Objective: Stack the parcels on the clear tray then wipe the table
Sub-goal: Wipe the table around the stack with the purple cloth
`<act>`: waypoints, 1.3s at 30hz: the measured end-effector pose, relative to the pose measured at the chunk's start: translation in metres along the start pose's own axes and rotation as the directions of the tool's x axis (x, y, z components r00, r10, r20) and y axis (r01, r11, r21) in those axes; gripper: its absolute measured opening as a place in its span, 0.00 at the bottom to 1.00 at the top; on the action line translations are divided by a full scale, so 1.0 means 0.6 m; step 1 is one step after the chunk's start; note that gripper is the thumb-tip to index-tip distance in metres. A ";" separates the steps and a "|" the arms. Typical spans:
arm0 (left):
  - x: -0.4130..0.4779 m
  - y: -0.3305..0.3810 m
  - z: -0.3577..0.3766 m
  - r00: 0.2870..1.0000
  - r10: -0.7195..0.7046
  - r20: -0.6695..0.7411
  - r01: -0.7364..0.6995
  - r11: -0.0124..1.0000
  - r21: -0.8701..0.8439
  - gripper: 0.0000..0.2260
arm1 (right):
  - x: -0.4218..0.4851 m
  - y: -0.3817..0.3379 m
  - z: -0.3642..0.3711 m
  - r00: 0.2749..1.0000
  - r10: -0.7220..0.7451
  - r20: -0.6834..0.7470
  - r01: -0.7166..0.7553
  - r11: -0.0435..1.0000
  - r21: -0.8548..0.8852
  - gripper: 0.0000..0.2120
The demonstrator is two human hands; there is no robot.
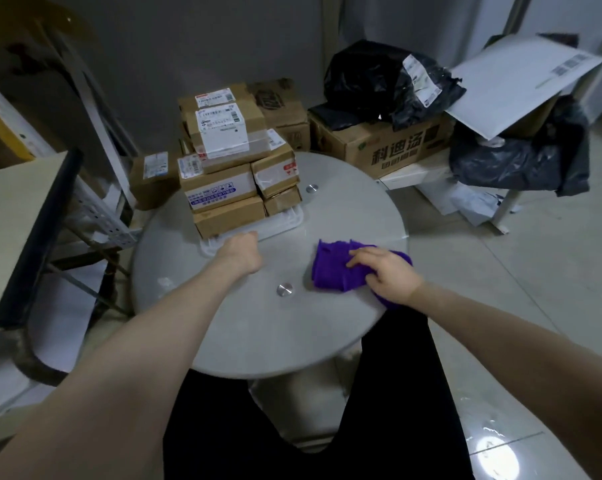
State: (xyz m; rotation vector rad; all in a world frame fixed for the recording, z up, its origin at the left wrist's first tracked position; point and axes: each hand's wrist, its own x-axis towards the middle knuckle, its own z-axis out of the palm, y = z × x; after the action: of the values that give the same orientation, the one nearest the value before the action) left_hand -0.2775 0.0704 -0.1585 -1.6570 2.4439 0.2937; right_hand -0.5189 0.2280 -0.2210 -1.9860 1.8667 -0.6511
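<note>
On a round grey table [244,327], seen from the head camera, a stack of cardboard parcels [233,168] sits several layers high on a clear tray [282,221] at the far left side. The left hand [240,252] touches the tray's near edge, fingers curled under; whether they grip the rim cannot be told. The right hand [389,275] lies flat, fingers spread, pressing a purple cloth [337,266] against the tabletop near the right edge. Beyond the table, more cartons and black plastic bags [379,81] rest on the floor.
</note>
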 end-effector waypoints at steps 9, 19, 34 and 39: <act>0.040 0.058 -0.016 0.998 0.069 -0.001 -0.069 0.995 -0.077 0.18 | 0.118 -0.080 0.022 0.983 0.119 0.137 -0.108 0.991 -0.085 0.26; 0.121 0.096 -0.019 0.984 0.177 0.005 -0.175 0.965 0.195 0.12 | 0.283 0.060 -0.069 0.769 0.599 -0.223 -0.607 0.794 0.040 0.29; 0.134 0.102 -0.023 0.983 0.182 0.016 -0.181 0.957 0.225 0.11 | 0.342 0.089 -0.078 0.742 0.667 -0.061 -0.667 0.727 -0.165 0.35; 0.110 0.096 -0.025 0.982 0.186 0.027 -0.188 0.967 0.169 0.13 | 0.234 0.078 -0.069 0.717 0.691 -0.092 -0.694 0.697 -0.179 0.33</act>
State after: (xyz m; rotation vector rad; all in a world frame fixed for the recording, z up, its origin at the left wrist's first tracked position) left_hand -0.3557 0.0283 -0.1567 -1.3557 2.5411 0.1119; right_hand -0.5760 0.0872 -0.1976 -1.1725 2.5407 -0.2492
